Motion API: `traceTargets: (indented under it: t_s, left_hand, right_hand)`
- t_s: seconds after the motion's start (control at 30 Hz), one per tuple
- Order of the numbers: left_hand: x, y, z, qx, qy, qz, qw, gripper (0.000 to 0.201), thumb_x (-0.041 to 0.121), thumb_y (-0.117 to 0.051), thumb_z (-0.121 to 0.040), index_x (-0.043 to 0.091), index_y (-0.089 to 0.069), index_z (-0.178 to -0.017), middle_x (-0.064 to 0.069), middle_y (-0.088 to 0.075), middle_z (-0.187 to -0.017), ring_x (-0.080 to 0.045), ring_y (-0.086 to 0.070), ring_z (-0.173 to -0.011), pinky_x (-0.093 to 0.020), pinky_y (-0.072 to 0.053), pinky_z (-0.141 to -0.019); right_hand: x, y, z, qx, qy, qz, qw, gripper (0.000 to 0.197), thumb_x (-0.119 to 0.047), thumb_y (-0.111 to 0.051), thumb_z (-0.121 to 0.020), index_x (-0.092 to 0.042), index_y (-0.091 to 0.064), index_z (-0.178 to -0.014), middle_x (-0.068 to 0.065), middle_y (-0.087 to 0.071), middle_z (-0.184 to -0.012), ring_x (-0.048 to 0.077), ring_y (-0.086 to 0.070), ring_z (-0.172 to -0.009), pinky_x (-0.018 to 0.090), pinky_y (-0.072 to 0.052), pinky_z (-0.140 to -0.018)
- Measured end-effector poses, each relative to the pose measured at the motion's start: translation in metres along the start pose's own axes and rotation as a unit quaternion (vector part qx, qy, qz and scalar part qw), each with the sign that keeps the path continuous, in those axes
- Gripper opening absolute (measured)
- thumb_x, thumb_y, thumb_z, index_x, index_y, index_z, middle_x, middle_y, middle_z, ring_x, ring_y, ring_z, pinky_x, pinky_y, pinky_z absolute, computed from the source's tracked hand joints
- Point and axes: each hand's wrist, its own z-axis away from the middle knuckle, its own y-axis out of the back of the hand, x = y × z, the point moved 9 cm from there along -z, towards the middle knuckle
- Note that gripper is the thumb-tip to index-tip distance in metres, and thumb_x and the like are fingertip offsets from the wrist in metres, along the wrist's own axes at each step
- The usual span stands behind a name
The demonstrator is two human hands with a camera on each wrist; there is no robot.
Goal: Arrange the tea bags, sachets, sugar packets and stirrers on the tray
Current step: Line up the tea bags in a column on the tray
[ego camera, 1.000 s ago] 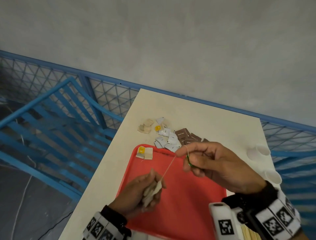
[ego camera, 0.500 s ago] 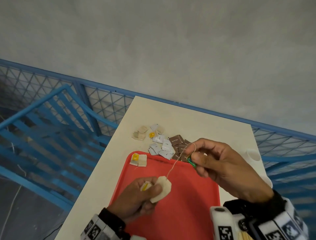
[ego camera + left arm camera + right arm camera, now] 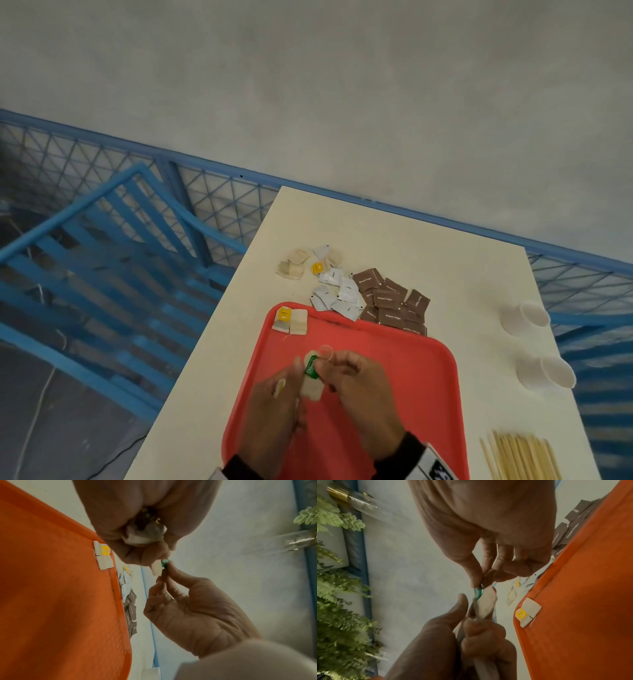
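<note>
Over the red tray [image 3: 411,394] my left hand [image 3: 298,368] holds a pale tea bag [image 3: 312,389] upright, with another tea bag bunched in its palm [image 3: 144,534]. My right hand [image 3: 320,366] pinches that bag's green tag [image 3: 311,367] against the top of the bag. The string makes a small loop [image 3: 325,353] above the fingers. In the right wrist view the tag [image 3: 477,590] and the bag [image 3: 486,601] meet between both hands. Two tea bags [image 3: 290,320], one with a yellow tag, lie side by side in the tray's far left corner.
Beyond the tray on the white table [image 3: 445,260] lie loose tea bags [image 3: 294,265], white sachets [image 3: 337,294] and brown sugar packets [image 3: 394,301]. Two paper cups [image 3: 524,317] lie at the right, wooden stirrers [image 3: 520,455] at the near right. A blue railing [image 3: 137,240] borders the left.
My hands came together and dropped nearer the tray. The string, stretched between them before, is now gathered into a loop, and the green tag has been brought to the bag.
</note>
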Motion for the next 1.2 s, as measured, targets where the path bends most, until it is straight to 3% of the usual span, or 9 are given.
traceTargets:
  t_s: [0.17, 0.27, 0.37, 0.5, 0.63, 0.73, 0.83, 0.97, 1.2]
  left_hand:
    - [-0.008, 0.017, -0.007, 0.023, -0.017, -0.005, 1.0, 0.023, 0.024, -0.066, -0.091, 0.017, -0.075, -0.071, -0.01, -0.047, -0.045, -0.013, -0.04, -0.037, -0.02, -0.033, -0.036]
    - [-0.016, 0.023, -0.014, 0.025, -0.001, 0.022, 0.999, 0.016, 0.02, -0.067, -0.089, 0.014, -0.077, -0.079, -0.011, -0.045, -0.046, -0.014, -0.039, -0.037, -0.021, -0.033, -0.035]
    - [-0.027, 0.027, -0.023, 0.032, 0.026, 0.043, 0.998, 0.01, 0.018, -0.068, -0.089, 0.013, -0.077, -0.086, -0.009, -0.048, -0.045, -0.014, -0.04, -0.038, -0.023, -0.034, -0.036]
    - [-0.04, 0.039, -0.036, 0.044, 0.037, -0.002, 0.998, 0.009, 0.021, -0.069, -0.089, 0.021, -0.077, -0.086, -0.01, -0.053, -0.046, -0.015, -0.045, -0.04, -0.023, -0.038, -0.039]
    - [-0.046, 0.061, -0.046, 0.044, 0.05, -0.045, 0.997, 0.01, 0.021, -0.069, -0.089, 0.017, -0.077, -0.084, -0.018, -0.07, -0.064, -0.015, -0.047, -0.042, -0.022, -0.04, -0.038]
    - [-0.048, 0.075, -0.05, 0.032, 0.056, -0.069, 0.996, 0.01, 0.021, -0.068, -0.089, 0.019, -0.076, -0.084, -0.009, -0.076, -0.072, -0.018, -0.048, -0.043, -0.022, -0.041, -0.039]
    - [-0.053, 0.087, -0.052, 0.022, 0.066, -0.081, 0.994, 0.014, 0.023, -0.069, -0.088, 0.024, -0.076, -0.076, -0.016, -0.074, -0.072, -0.02, -0.049, -0.041, -0.023, -0.042, -0.039]
    - [-0.053, 0.097, -0.055, 0.03, 0.075, -0.079, 0.994, 0.011, 0.02, -0.068, -0.089, 0.015, -0.075, -0.084, -0.009, -0.076, -0.073, -0.018, -0.05, -0.041, -0.025, -0.044, -0.04]
    - [-0.055, 0.096, -0.061, 0.025, 0.093, -0.051, 0.994, 0.031, 0.04, -0.058, -0.092, 0.018, -0.074, -0.079, -0.02, -0.073, -0.076, -0.025, -0.055, -0.048, -0.03, -0.047, -0.047]
  right_hand:
    - [0.005, -0.008, -0.006, 0.001, 0.014, 0.031, 0.999, 0.006, -0.005, -0.076, -0.079, 0.0, -0.072, -0.08, 0.01, -0.072, -0.068, 0.006, -0.062, -0.061, 0.013, -0.047, -0.056]
    - [0.012, -0.01, -0.008, 0.008, 0.022, 0.04, 0.999, 0.014, -0.016, -0.08, -0.078, -0.009, -0.073, -0.087, 0.009, -0.075, -0.08, 0.008, -0.066, -0.068, 0.015, -0.051, -0.062]
    - [0.024, -0.018, -0.011, -0.024, 0.006, 0.044, 0.999, 0.005, -0.013, -0.077, -0.081, -0.009, -0.077, -0.084, 0.007, -0.077, -0.081, 0.007, -0.066, -0.071, 0.02, -0.05, -0.068]
    - [0.037, -0.016, -0.041, -0.01, -0.017, 0.059, 0.998, 0.002, -0.007, -0.075, -0.081, -0.007, -0.077, -0.08, 0.009, -0.077, -0.08, 0.012, -0.067, -0.07, 0.023, -0.052, -0.066]
    - [0.05, -0.002, -0.1, 0.031, -0.064, 0.132, 0.989, 0.004, -0.009, -0.075, -0.082, -0.007, -0.076, -0.078, -0.003, -0.073, -0.072, 0.004, -0.063, -0.061, 0.012, -0.045, -0.054]
    - [0.055, -0.002, -0.141, 0.032, -0.063, 0.196, 0.978, 0.003, -0.011, -0.076, -0.081, -0.007, -0.076, -0.081, -0.003, -0.073, -0.082, 0.007, -0.063, -0.073, 0.013, -0.044, -0.062]
    - [0.065, 0.001, -0.166, 0.066, -0.07, 0.224, 0.97, 0.004, -0.014, -0.079, -0.078, -0.01, -0.078, -0.081, -0.001, -0.075, -0.086, 0.014, -0.067, -0.083, 0.025, -0.053, -0.076]
    - [0.069, 0.006, -0.176, 0.13, -0.067, 0.263, 0.953, 0.009, -0.021, -0.079, -0.077, -0.014, -0.075, -0.073, 0.0, -0.074, -0.082, 0.016, -0.067, -0.081, 0.03, -0.054, -0.076]
    - [0.066, 0.0, -0.168, 0.164, -0.044, 0.307, 0.937, 0.032, -0.038, -0.077, -0.073, -0.016, -0.053, -0.077, -0.001, -0.062, -0.082, 0.02, -0.059, -0.08, 0.031, -0.045, -0.065]
